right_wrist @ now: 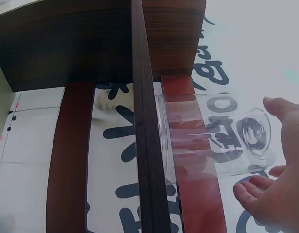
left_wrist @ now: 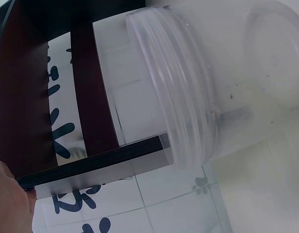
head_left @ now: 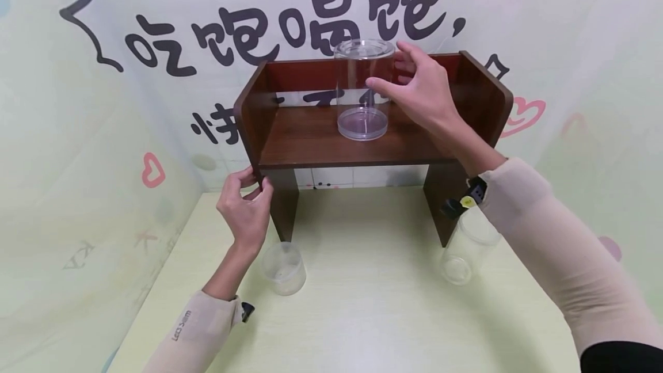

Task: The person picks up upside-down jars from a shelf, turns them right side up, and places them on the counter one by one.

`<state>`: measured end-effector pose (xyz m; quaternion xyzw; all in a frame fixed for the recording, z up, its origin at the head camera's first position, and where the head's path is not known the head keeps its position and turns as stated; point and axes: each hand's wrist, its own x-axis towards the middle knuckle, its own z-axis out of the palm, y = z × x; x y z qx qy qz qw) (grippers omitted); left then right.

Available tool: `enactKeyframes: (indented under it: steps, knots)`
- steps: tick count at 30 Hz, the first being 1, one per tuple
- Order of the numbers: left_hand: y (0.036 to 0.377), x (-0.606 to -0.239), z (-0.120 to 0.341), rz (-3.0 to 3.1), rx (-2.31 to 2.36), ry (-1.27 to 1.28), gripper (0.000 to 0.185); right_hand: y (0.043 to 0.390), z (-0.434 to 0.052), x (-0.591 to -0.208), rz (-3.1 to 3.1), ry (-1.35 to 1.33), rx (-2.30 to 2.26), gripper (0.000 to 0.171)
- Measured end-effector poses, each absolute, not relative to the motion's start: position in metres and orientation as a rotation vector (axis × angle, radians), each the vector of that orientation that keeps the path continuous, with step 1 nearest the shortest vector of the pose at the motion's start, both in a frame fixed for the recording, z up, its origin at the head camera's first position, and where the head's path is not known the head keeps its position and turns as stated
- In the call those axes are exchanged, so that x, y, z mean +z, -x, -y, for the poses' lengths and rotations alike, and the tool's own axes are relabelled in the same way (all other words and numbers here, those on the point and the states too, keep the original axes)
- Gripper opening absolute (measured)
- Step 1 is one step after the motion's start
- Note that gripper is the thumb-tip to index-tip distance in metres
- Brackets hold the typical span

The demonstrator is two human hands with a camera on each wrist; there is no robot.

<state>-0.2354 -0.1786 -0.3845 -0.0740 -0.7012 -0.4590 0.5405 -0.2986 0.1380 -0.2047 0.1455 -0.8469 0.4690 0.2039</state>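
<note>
A clear plastic jar (head_left: 362, 91) with a lid stands upright on the upper board of a dark brown wooden desk shelf (head_left: 321, 145). My right hand (head_left: 422, 88) is beside the jar's right side, thumb and fingers spread; the right wrist view shows a gap between this hand (right_wrist: 280, 170) and the jar (right_wrist: 207, 133). At the shelf's left side panel, my left hand (head_left: 246, 206) pinches the front edge between thumb and fingers. Only part of this hand (left_wrist: 13, 199) shows in the left wrist view, against the dark shelf edge.
A short clear tub (head_left: 284, 269) stands on the pale table (head_left: 362, 315) by the shelf's left leg. Another clear jar (head_left: 468, 246) stands by the right leg, partly behind my right sleeve. Behind the shelf hangs a white printed backdrop (head_left: 171, 4) with black characters.
</note>
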Motion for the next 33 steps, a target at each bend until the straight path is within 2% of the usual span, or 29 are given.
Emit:
enactKeyframes:
  steps: [18,33]
  knots:
    - [0.235,-0.385,0.180,1.688,-1.087,0.179,0.024,0.316,-0.116,-0.195,2.361,-0.365,1.382,0.103]
    - [0.235,-0.385,0.178,1.680,-1.092,0.178,0.024,0.300,-0.125,-0.193,2.349,-0.385,1.297,0.099]
